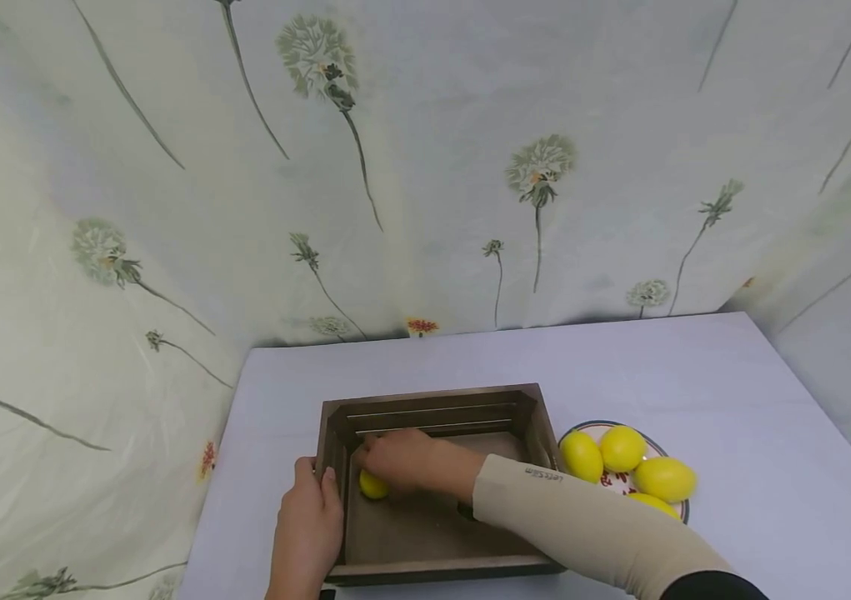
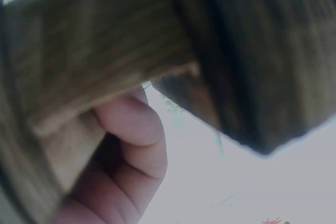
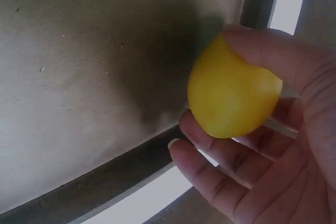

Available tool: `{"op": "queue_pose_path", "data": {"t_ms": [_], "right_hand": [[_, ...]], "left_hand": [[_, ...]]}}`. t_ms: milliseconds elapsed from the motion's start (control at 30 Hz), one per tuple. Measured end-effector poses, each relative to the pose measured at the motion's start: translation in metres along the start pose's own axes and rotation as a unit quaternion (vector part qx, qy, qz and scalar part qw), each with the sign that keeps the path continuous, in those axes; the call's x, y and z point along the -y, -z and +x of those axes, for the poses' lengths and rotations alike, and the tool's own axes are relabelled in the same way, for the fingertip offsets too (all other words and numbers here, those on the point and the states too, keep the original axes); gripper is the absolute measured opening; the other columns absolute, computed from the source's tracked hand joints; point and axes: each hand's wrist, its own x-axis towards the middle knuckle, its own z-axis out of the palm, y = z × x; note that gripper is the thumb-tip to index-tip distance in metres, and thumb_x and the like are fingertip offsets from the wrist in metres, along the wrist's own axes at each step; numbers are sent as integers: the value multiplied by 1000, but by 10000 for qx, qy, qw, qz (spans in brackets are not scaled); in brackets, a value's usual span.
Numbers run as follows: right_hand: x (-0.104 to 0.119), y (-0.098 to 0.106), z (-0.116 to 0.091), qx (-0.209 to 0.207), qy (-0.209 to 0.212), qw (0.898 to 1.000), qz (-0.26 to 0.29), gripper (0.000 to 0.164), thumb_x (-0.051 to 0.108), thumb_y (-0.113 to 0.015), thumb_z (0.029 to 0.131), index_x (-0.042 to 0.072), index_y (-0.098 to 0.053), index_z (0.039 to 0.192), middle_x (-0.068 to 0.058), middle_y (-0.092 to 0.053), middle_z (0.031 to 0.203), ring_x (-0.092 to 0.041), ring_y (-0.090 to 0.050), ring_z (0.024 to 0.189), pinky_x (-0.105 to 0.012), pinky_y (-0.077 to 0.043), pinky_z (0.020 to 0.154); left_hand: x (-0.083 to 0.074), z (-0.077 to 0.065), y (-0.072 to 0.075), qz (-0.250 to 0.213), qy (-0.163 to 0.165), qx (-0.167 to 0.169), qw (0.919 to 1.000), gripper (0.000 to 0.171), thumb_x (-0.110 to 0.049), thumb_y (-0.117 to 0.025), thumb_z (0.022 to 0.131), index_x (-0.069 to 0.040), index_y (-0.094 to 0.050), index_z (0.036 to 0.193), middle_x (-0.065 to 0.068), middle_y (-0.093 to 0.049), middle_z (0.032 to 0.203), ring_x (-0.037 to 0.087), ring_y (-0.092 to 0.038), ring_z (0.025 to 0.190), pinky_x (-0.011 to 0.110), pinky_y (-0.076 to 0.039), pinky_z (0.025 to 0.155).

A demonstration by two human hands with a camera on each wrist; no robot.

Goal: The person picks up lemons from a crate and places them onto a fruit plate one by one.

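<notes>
A brown wooden crate (image 1: 443, 572) with slatted sides stands on the table, and my right hand (image 1: 404, 458) is inside it near the far left corner. That hand holds a yellow lemon (image 3: 231, 87) between thumb and fingers, close above the crate floor. In the head view the lemon (image 1: 373, 486) shows partly below the hand. My left hand (image 1: 308, 523) grips the crate's left side. The left wrist view has its fingers (image 2: 134, 124) curled round a wooden slat (image 2: 105, 45).
Right of the crate, a white plate (image 1: 618, 482) with a dark rim and red markings bears several lemons (image 1: 665, 479); my right sleeve passes in front of it. The table (image 1: 485, 358) has a pale cover. Dandelion-printed cloth (image 1: 440, 167) hangs behind and on both sides.
</notes>
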Motion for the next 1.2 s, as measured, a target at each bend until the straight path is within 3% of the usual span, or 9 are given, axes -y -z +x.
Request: {"op": "queue_pose_path", "data": {"t_ms": [267, 500, 833, 1067, 1200], "right_hand": [[0, 11, -10, 13, 51, 9994, 332, 58, 34, -87, 86, 22, -65, 138, -4, -61, 139, -12, -67, 106, -27, -57, 82], [-10, 32, -27, -70, 341, 9956, 874, 59, 33, -88, 84, 22, -65, 136, 0, -61, 120, -7, -57, 85, -23, -54, 76], [-24, 56, -54, -162, 508, 9891, 1371, 59, 26, -87, 85, 17, -62, 137, 4, -65, 116, -8, -58, 93, -24, -52, 82], [-34, 80, -86, -468, 567, 9806, 1818, 52, 26, -85, 88, 17, -60, 133, 6, -65, 113, -9, -59, 93, -27, -53, 85], [-45, 93, -112, -738, 491, 9776, 1908, 52, 27, -85, 88, 18, -59, 133, 5, -63, 121, -10, -61, 98, -30, -55, 88]], "left_hand": [[3, -3, -3, -18, 77, 105, 9999, 34, -15, -49, 110, 11, -46, 132, 17, -69, 84, 22, -66, 64, 38, -52, 51], [4, -4, -3, 89, 39, 58, 9999, 33, -15, -50, 110, 11, -47, 132, 16, -69, 83, 21, -64, 63, 38, -51, 49], [2, -2, -2, 140, -33, -14, 9999, 32, -14, -51, 109, 9, -48, 130, 17, -69, 84, 22, -62, 62, 37, -48, 50], [1, -2, -3, 131, -48, -60, 9999, 30, -13, -52, 108, 8, -49, 129, 17, -69, 85, 22, -61, 63, 37, -48, 51], [1, -1, -3, 172, -98, -152, 9997, 29, -13, -51, 109, 8, -50, 128, 18, -69, 86, 22, -63, 65, 38, -48, 52]]}}
